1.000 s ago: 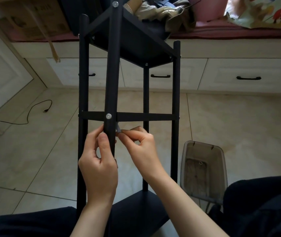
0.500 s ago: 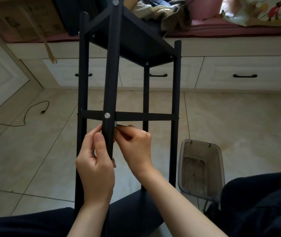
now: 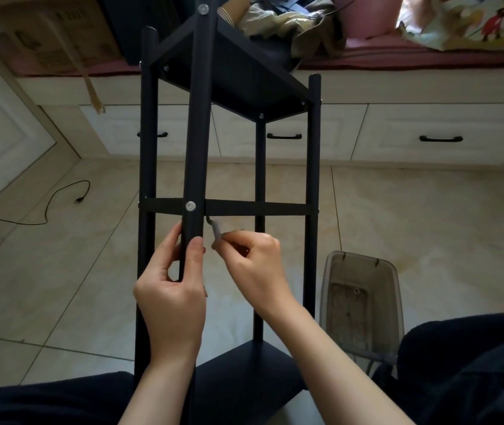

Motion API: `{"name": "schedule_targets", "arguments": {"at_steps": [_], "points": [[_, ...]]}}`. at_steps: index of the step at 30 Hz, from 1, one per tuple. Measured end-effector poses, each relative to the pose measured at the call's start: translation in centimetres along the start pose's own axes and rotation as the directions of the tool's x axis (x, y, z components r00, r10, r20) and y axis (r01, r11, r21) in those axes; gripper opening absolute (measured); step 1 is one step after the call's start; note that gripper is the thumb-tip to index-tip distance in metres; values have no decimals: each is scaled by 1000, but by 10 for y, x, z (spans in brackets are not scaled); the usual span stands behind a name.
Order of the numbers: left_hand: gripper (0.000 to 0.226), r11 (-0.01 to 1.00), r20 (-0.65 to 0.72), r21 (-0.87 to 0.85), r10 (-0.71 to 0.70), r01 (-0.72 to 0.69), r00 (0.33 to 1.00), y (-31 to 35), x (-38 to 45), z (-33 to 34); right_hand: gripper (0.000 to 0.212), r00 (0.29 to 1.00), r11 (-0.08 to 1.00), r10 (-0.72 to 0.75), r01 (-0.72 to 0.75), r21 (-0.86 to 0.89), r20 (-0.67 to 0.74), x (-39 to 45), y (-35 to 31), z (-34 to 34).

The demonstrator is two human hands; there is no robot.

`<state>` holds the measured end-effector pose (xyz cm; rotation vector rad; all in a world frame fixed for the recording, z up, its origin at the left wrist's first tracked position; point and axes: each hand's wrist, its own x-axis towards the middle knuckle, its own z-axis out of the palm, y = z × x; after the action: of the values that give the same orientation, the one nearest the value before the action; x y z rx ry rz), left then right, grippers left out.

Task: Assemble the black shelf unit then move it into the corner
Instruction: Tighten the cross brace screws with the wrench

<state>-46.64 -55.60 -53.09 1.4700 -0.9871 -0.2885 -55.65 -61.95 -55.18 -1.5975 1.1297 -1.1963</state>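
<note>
Nearest, the left hand (image 3: 172,294) grips the front post (image 3: 195,167) of the black shelf unit (image 3: 229,210), which lies tilted across the person's lap above the tiled floor (image 3: 428,216). The right hand (image 3: 253,262) pinches a small hex key (image 3: 215,231), its tip at the crossbar (image 3: 256,207) joint. Beyond, an upper shelf (image 3: 238,78) and lower shelf (image 3: 244,375) appear fitted. Judged stage: fastening continues; the move into the corner remains. Behind stand white drawers (image 3: 428,133).
</note>
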Motion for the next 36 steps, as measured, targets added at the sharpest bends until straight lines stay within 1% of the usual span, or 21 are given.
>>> {"name": "schedule_targets", "arguments": {"at_steps": [5,10,14,16,19,23,25,31,33,36], "points": [[33,1000,14,-25,-5,5,1000,-1,-1,1,16,997,992,-17,27,-120,79,1,-8,-13],[38,999,34,-52,-3,5,999,2,-2,0,19,996,978,-24,42,-207,91,5,-15,-19],[38,999,24,-49,-18,19,1000,2,-2,0,19,993,958,-81,101,-267,86,7,-20,-20],[38,998,18,-50,-29,30,999,2,-3,1,18,992,956,-98,117,-270,81,8,-21,-19],[34,998,20,-48,-42,43,999,3,-4,1,18,993,967,-96,110,-228,70,8,-20,-16],[32,999,19,-38,-22,23,1000,4,-3,0,18,995,986,-96,100,-132,39,8,-13,-5],[34,999,23,-39,-19,20,1000,3,-3,0,18,995,991,-101,101,-83,2,9,-7,4],[39,998,30,-52,-28,29,999,-1,-1,-2,18,980,990,-84,103,99,-178,8,2,38],[34,998,24,-56,-28,29,999,-2,0,-3,18,974,985,-68,100,140,-217,8,4,48],[32,998,15,-50,-27,27,1000,-5,2,-4,16,968,977,-65,112,182,-242,8,5,55]]}}
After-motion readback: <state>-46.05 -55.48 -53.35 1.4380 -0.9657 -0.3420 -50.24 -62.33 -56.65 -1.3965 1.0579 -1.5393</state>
